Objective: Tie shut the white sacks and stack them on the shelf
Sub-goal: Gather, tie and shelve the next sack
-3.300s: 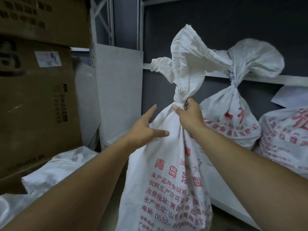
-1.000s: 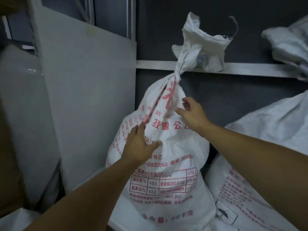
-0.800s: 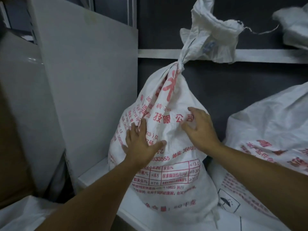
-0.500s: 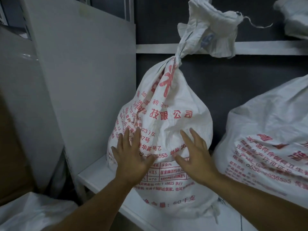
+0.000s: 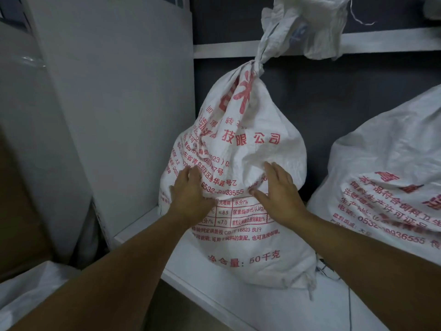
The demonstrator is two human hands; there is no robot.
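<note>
A white sack with red print stands upright on the white shelf, its neck twisted and tied near the top. My left hand lies flat against the sack's lower left front, fingers straight. My right hand presses flat on the sack's front a little to the right, fingers spread. A second white sack with red print stands on the same shelf at the right, apart from the first.
A grey-white side panel rises just left of the sack. A dark back wall and a white rail run behind. Another white sack lies low at the left. Brown cardboard stands at the far left.
Since 3.3 s ago the sack went from hanging by its neck in my right hand to standing on the shelf. Both hands slid down its front and now press flat on it.
</note>
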